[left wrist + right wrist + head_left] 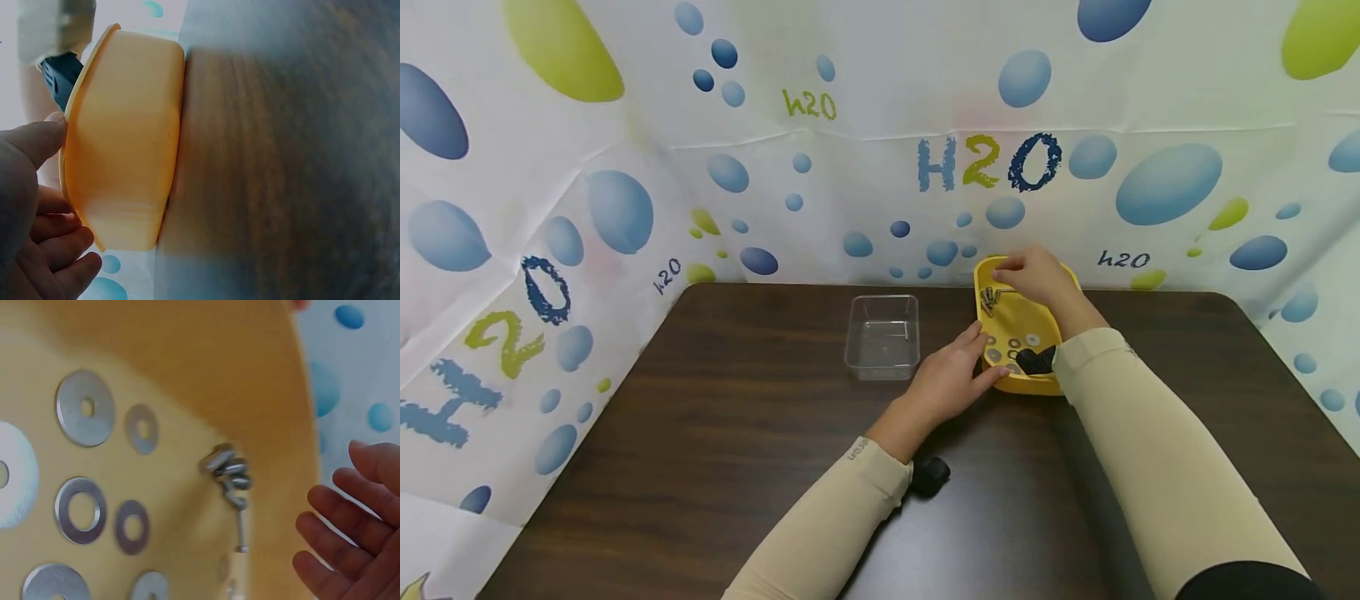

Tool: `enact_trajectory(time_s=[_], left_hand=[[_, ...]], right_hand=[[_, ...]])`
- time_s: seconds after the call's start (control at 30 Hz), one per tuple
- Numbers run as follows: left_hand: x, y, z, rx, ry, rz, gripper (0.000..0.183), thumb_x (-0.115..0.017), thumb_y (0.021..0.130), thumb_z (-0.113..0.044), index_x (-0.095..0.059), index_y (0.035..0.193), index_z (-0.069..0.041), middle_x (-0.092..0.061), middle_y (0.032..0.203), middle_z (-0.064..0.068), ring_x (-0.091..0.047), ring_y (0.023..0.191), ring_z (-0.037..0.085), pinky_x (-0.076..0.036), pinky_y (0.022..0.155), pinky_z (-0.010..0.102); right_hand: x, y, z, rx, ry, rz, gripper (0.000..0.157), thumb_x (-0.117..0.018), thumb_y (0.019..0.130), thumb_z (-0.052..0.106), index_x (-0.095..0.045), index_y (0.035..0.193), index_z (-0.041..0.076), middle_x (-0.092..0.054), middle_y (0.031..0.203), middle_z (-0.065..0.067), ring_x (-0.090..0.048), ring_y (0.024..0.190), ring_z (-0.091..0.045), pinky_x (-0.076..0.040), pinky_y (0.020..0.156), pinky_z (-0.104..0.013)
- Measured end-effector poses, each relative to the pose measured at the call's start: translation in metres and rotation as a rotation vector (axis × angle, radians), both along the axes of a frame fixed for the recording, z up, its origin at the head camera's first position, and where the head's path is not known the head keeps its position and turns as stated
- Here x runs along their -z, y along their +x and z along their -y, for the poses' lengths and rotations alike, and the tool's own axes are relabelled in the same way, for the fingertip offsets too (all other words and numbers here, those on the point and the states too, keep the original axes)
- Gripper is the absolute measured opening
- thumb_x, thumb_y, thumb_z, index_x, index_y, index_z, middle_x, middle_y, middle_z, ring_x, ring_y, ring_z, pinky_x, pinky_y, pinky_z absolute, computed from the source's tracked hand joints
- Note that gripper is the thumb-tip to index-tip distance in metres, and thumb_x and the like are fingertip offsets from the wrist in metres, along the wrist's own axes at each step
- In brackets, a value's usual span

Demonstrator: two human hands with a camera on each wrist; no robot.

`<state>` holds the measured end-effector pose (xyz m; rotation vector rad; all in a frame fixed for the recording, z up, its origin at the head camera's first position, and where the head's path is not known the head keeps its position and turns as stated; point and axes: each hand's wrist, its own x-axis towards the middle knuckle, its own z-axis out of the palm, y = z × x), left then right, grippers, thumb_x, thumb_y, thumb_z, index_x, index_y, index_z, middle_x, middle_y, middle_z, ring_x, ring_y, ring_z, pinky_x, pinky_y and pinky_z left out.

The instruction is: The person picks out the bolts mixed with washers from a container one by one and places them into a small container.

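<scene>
A yellow tray (1028, 323) stands at the far side of the table. My left hand (951, 371) grips its near left corner, thumb on the rim and fingers along the outer wall (125, 137). Several flat metal washers (85, 407) lie spread over the tray's near part. Toward its far left end sits a small pile of screws (988, 300), a metal cluster (226, 467) in the right wrist view. My right hand (1037, 271) hovers over the far end with fingers loosely bent, and nothing shows between thumb and fingers (340, 550).
Left of the tray, a clear plastic container (882, 372) stands on the dark wooden table (700, 433). A white sheet (865, 50) with printed drops hangs behind the table's far edge. A black wrist camera (1036, 361) on the right arm covers part of the tray.
</scene>
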<state>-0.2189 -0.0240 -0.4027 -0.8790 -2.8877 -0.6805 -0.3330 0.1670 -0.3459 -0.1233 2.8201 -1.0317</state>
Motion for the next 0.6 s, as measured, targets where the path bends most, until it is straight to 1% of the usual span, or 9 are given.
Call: enact_trajectory(time_s=[0.17,0.27,0.33,0.47,0.6], left_hand=[[0.0,0.002,-0.002,-0.006,-0.021,-0.001,0.069,-0.049,0.098,-0.055,-0.044,0.149,-0.008,-0.031,0.16,0.008,-0.044,0.14,0.023,-0.045,0.107,0.039],[-0.001,0.002,-0.003,-0.007,-0.026,-0.006,0.069,-0.048,0.098,-0.055,-0.044,0.149,-0.008,-0.031,0.16,0.008,-0.044,0.14,0.022,-0.044,0.108,0.038],[-0.001,0.001,-0.002,-0.006,-0.029,-0.017,0.068,-0.049,0.099,-0.055,-0.044,0.148,-0.008,-0.032,0.16,0.008,-0.044,0.139,0.022,-0.044,0.108,0.037],[-0.002,0.0,-0.001,-0.01,-0.027,-0.025,0.067,-0.05,0.099,-0.054,-0.045,0.148,-0.008,-0.032,0.16,0.008,-0.045,0.139,0.022,-0.045,0.107,0.036],[-0.002,-0.002,0.0,-0.015,-0.025,-0.001,0.068,-0.05,0.099,-0.054,-0.044,0.149,-0.009,-0.03,0.161,0.006,-0.045,0.139,0.022,-0.044,0.108,0.037]], right_hand=[[0.017,-0.009,-0.004,0.004,-0.013,0.1,0.05,-0.055,0.1,0.036,-0.053,0.14,0.005,-0.054,0.137,-0.022,-0.053,0.12,-0.038,-0.04,0.109,-0.054],[0.023,-0.013,-0.004,-0.011,0.0,0.108,0.053,-0.056,0.1,0.037,-0.051,0.143,0.007,-0.052,0.141,-0.022,-0.052,0.124,-0.04,-0.039,0.109,-0.054],[0.026,-0.016,-0.002,-0.033,0.018,0.094,0.053,-0.057,0.099,0.036,-0.05,0.143,0.006,-0.051,0.142,-0.022,-0.05,0.126,-0.04,-0.038,0.11,-0.054],[0.029,-0.019,0.003,-0.113,0.074,0.082,0.052,-0.06,0.096,0.026,-0.051,0.142,0.004,-0.052,0.143,-0.022,-0.049,0.125,-0.04,-0.038,0.109,-0.055],[0.032,-0.021,0.008,-0.221,0.156,0.111,0.051,-0.062,0.092,0.014,-0.052,0.141,0.002,-0.056,0.138,-0.022,-0.054,0.115,-0.037,-0.042,0.105,-0.053]])
